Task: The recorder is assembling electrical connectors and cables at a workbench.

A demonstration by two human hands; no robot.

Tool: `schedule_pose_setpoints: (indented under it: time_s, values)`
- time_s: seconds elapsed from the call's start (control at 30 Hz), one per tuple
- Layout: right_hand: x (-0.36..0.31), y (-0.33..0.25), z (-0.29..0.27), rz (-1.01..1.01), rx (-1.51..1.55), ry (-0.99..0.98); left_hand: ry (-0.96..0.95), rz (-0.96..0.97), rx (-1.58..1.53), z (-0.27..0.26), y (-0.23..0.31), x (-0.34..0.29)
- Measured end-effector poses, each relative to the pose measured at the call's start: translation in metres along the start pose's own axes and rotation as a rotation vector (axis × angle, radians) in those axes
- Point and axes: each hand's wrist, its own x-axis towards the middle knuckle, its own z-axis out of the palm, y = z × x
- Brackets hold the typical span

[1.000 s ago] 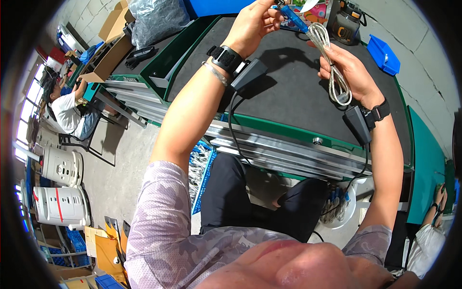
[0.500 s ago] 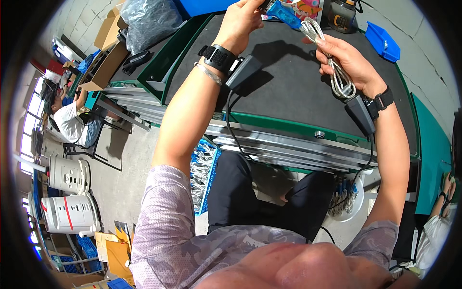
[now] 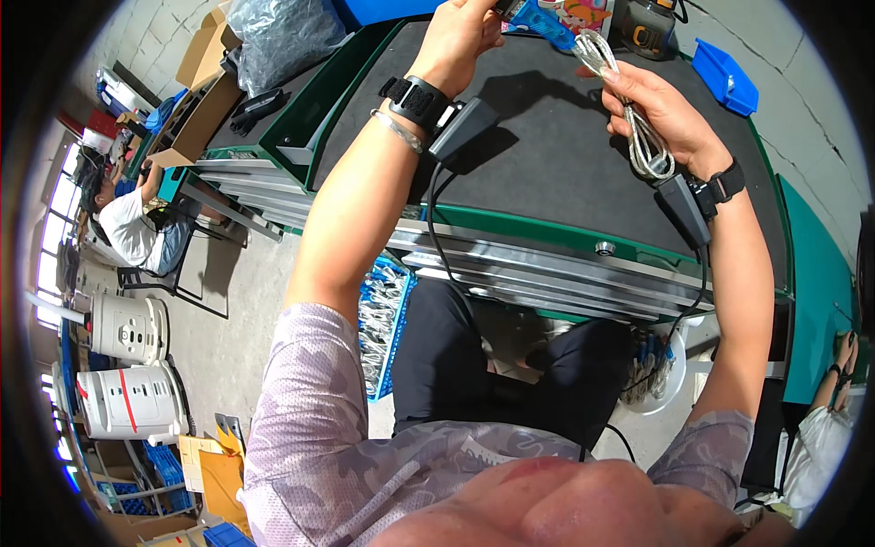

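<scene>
Near the upper edge, my left hand point(image 3: 460, 41) is closed on the dark end of a translucent blue cable connector point(image 3: 544, 25); its fingertips are partly cut off by the picture's edge. From the connector's other end runs a silvery, clear-jacketed cable point(image 3: 649, 150), gathered into a long looped bundle. My right hand point(image 3: 661, 109) is closed around this bundle, thumb on top, with loops hanging below the fingers. Both hands are above the dark mat of the workbench point(image 3: 565, 146). Each wrist wears a black strap with a dark box wired to it.
A blue bin point(image 3: 726, 77) and a dark jar point(image 3: 647, 27) stand at the bench's back right. Left are a plastic bag point(image 3: 283, 46) and a cardboard box point(image 3: 196, 123). Below, a blue basket point(image 3: 387, 328) and a white bucket point(image 3: 670, 383) hold cables. Another person point(image 3: 132, 223) sits far left.
My left hand and the blue connector have shifted slightly up and to the right. My right hand keeps its hold on the bundle, almost unmoved.
</scene>
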Motion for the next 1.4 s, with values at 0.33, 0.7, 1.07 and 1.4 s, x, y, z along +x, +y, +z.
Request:
schedule_pose_setpoints:
  time_s: [0.33, 0.7, 1.07, 1.4]
  values:
    - [0.001, 0.006, 0.002, 0.034, -0.033, 0.062, 0.049, -0.043, 0.059, 0.0, -0.003, 0.0]
    - [0.001, 0.01, 0.0, 0.056, -0.085, 0.085, 0.093, -0.085, 0.065, 0.001, -0.01, 0.002]
    - [-0.002, 0.012, 0.005, 0.073, -0.003, 0.152, 0.132, -0.087, 0.131, 0.002, -0.012, 0.001]
    - [0.004, 0.014, -0.009, 0.185, 0.158, 0.191, 0.128, -0.052, 0.177, -0.001, -0.015, 0.004]
